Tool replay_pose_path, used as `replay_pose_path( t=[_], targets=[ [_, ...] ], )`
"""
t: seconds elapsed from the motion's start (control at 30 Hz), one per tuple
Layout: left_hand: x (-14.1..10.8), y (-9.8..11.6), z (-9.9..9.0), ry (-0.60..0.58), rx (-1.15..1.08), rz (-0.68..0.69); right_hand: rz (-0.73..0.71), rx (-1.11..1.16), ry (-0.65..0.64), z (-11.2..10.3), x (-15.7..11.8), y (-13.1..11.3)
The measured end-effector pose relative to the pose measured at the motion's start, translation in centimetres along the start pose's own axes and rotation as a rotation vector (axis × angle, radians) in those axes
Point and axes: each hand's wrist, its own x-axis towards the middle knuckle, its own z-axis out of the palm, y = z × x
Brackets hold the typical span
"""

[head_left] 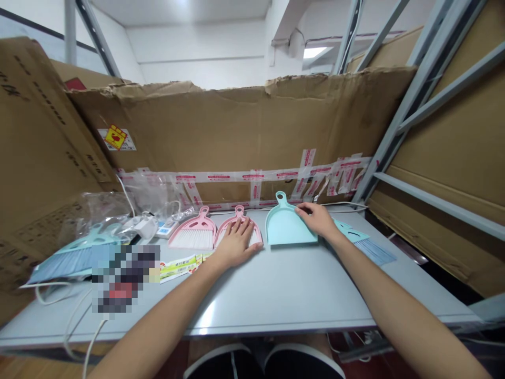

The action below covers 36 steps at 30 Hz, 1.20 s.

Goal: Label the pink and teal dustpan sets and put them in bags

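My left hand [235, 245] lies flat, fingers spread, over a pink dustpan-and-brush set [239, 211], hiding much of its middle. A similar pink set with white bristles [192, 238] sits just to its left. My right hand [317, 218] pinches the upper right edge of a mint-green dustpan [290, 226], its handle pointing to the back of the table. To the right, partly behind my right forearm, lies a mint brush with blue bristles [373, 249]. More mint brushes with blue bristles [74, 258] are at the left end.
Clear plastic bags [145, 195], a white plug [145, 227] and cables lie at the back left. Yellow-green packets [179, 267] lie near my left forearm, beside a pixelated item [126, 279]. A taped cardboard wall [244, 131] closes the table's back; a metal rack [410, 105] stands right.
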Motion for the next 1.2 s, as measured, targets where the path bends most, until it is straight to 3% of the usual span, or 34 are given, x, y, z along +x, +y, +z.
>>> replay_pose_path(
  t=[0.1, 0.23, 0.33, 0.5, 0.6, 0.67, 0.77, 0.87, 1.03, 1.2],
  targets=[
    [0.1, 0.6, -0.8, 0.073, -0.127, 0.006, 0.000, 0.078, -0.029, 0.7, -0.5, -1.0],
    [0.1, 1.9, -2.4, 0.184, -0.525, 0.096, -0.071, 0.142, -0.069, 1.9, -1.8, -3.1],
    [0.2, 2.4, -2.7, 0.188, -0.740, 0.019, -0.142, 0.165, -0.132, 3.1, -2.9, -4.9],
    [0.8, 1.6, -1.4, 0.105, -0.973, -0.065, -0.183, 0.216, -0.198, 4.0, -3.6, -6.1],
    [1.0, 1.1, -0.8, 0.053, -1.009, -0.092, -0.072, 0.243, -0.202, 2.7, -2.7, -5.0],
    [1.1, 1.0, -0.8, 0.072, -0.990, -0.075, -0.009, 0.165, -0.130, 1.2, -1.7, -3.6],
    [1.1, 1.0, -0.8, 0.100, -0.949, -0.042, -0.011, -0.177, -0.013, -1.2, -0.5, -1.0],
    [1.2, 0.9, -0.8, 0.114, -0.910, -0.008, 0.074, -0.550, 0.009, -2.8, -0.1, 1.3],
    [1.3, 1.0, -1.1, 0.148, -0.874, 0.028, 0.387, -0.815, -0.093, -3.8, -0.2, 4.4],
    [1.2, 1.2, -1.3, 0.196, -0.850, 0.026, 0.376, -0.705, -0.214, -4.2, 0.5, 7.1]
  ],
)
